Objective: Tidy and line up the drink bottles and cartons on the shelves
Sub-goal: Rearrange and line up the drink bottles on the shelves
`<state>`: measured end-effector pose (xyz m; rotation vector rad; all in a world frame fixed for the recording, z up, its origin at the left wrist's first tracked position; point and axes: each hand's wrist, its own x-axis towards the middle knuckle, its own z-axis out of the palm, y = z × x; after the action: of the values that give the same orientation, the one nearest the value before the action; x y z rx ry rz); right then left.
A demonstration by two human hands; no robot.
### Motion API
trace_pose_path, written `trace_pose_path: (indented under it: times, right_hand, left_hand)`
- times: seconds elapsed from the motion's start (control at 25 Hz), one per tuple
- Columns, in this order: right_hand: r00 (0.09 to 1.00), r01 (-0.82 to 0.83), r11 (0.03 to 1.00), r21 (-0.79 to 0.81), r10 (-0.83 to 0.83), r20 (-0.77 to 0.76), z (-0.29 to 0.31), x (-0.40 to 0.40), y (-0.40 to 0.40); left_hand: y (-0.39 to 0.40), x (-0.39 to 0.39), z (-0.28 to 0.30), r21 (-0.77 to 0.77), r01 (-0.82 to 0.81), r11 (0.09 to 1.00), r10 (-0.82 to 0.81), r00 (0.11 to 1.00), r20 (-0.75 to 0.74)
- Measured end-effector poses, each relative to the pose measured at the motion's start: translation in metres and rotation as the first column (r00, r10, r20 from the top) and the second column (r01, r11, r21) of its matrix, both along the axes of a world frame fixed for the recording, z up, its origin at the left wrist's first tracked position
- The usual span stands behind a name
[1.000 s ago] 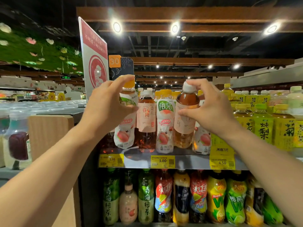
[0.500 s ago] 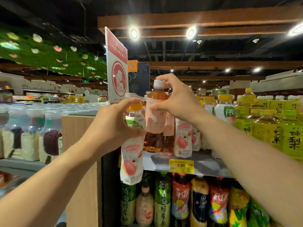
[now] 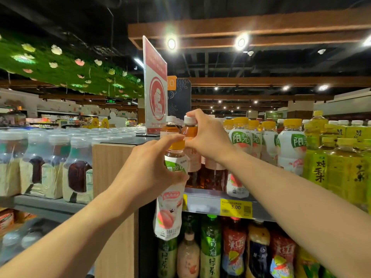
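- Since half a sec ago, both hands have closed in on each other at the shelf's left end; the peach bottle has come up a bit and the tea bottle has dropped from mid-air to shelf level.
- Left hand point(image 3: 148, 169) is wrapped round the neck and shoulder of the white-sleeved plastic peach drink bottle with the orange cap point(image 3: 170, 199), held off the shelf, its base hanging below the grey metal shelf edge point(image 3: 202, 199). I reckon I'm keeping it out of the way to free a slot.
- Right hand point(image 3: 208, 135) pinches the white cap and neck of the clear plastic amber tea bottle with the pale pink label point(image 3: 190, 145), upright at the left end of the top row, beside another white-capped tea bottle point(image 3: 170, 125). Can't tell if its base is down yet (my left hand hides it).
- Judgement: teas are being grouped at the left, so the peach one prob. belongs w/ the other white peach bottles with orange caps point(image 3: 291, 147) to the right.
- Materials: thin, smooth PET, glossy shrink sleeves, ribbed caps that give decent grip; full bottles, so top-heavy when held by the neck.
- Yellow price tag point(image 3: 235, 207) sits on the shelf lip, and green-yellow tea bottles point(image 3: 321, 167) stand further right.
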<state>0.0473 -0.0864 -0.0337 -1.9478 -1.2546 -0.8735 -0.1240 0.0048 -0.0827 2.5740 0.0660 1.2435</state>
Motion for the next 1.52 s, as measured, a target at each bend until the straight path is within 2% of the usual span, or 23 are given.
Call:
trace_pose_path:
  times: [0.28, 0.52, 0.68, 0.8, 0.96, 1.04, 1.24, 1.52]
  right_hand:
    - [0.964, 0.265, 0.953, -0.145, -0.259, 0.056, 0.017, 0.004, 0.013]
    - [0.896, 0.442, 0.856, -0.27, -0.406, 0.179, 0.039, 0.0, 0.016]
    - [0.886, 0.463, 0.813, -0.353, -0.416, 0.203, 0.037, 0.002, 0.014]
    - [0.927, 0.374, 0.847, -0.378, -0.351, 0.13, 0.035, -0.004, 0.001]
    - [0.97, 0.232, 0.938, -0.256, -0.244, -0.015, 0.037, -0.016, -0.04]
    - [0.967, 0.233, 0.958, -0.167, -0.246, -0.062, 0.04, -0.017, -0.072]
    - [0.944, 0.283, 0.956, 0.074, -0.264, -0.196, 0.032, 0.007, -0.159]
    - [0.923, 0.337, 0.931, 0.141, -0.297, -0.244, 0.024, 0.052, -0.228]
  left_hand:
    - [0.006, 0.006, -0.003, 0.019, 0.075, 0.997, -0.075, 0.997, 0.013]
    - [0.01, 0.009, -0.011, 0.029, 0.15, 0.988, -0.151, 0.988, 0.025]
    - [0.01, 0.011, -0.018, -0.046, 0.247, 0.968, -0.248, 0.969, -0.005]
    - [0.009, 0.014, -0.021, -0.091, 0.298, 0.95, -0.299, 0.954, -0.007]
    - [-0.004, 0.022, -0.022, -0.136, 0.345, 0.929, -0.347, 0.938, 0.016]
    - [-0.016, 0.027, -0.019, -0.137, 0.359, 0.923, -0.358, 0.933, 0.033]
    - [-0.066, 0.049, 0.008, -0.125, 0.413, 0.902, -0.408, 0.911, 0.067]
    - [-0.125, 0.099, 0.064, -0.151, 0.435, 0.888, -0.41, 0.896, 0.17]
